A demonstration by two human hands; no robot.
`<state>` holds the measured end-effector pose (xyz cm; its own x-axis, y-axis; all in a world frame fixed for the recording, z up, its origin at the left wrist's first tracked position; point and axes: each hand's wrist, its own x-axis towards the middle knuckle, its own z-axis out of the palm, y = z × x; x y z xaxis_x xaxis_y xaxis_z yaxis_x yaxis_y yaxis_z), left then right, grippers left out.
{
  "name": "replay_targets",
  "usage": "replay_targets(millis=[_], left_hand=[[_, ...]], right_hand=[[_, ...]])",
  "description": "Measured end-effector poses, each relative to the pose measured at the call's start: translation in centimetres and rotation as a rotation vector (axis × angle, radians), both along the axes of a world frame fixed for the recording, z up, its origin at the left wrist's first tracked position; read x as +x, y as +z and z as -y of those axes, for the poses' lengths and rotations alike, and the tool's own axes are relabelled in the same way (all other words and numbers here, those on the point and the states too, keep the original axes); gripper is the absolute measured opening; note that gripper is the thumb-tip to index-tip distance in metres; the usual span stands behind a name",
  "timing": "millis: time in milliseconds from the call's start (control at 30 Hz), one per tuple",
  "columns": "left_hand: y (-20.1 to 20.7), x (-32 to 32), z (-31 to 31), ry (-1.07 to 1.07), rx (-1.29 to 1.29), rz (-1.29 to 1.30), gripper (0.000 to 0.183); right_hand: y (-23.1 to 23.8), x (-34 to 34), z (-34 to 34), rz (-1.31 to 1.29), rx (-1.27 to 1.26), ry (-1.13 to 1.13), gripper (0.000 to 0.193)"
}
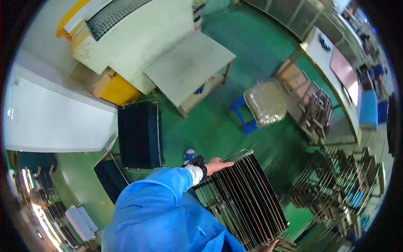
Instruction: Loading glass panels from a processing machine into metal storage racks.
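Observation:
A metal rack with many thin parallel bars and dark, panel-like pieces between them is in front of me, tilted in the view. My left hand, below a dark wristband and white cuff, is closed on the rack's far end. At the opposite, near end, part of my right hand shows at the lower edge, against the frame. Most of that hand is hidden or out of the picture. A blue sleeve covers my left arm.
Wire racks crowd the right side. A stool with a wrapped seat stands ahead, near a low grey table. Dark blocky stacks are at left. On the right is a long white workbench.

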<state>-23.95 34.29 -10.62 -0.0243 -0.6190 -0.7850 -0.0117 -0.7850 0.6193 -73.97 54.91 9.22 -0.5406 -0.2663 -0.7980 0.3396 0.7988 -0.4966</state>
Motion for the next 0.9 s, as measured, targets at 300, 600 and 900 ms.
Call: replay_targets(millis=[300, 600, 900], left_hand=[[13.3, 27.2, 5.0, 0.352, -0.214, 0.287, 0.067], [21.4, 42.5, 3.7, 0.988, -0.424, -0.027, 0.040], [14.5, 46.9, 6.9, 1.525, -0.167, 0.131, 0.040]], right_hand=[[-1.0, 21.8, 18.8, 0.076, -0.246, 0.295, 0.067], [-4.5, 40.9, 52.9, 0.302, -0.444, 0.962, 0.056], [-3.7, 70.7, 80.1, 0.000, -1.280, 1.712, 0.057]])
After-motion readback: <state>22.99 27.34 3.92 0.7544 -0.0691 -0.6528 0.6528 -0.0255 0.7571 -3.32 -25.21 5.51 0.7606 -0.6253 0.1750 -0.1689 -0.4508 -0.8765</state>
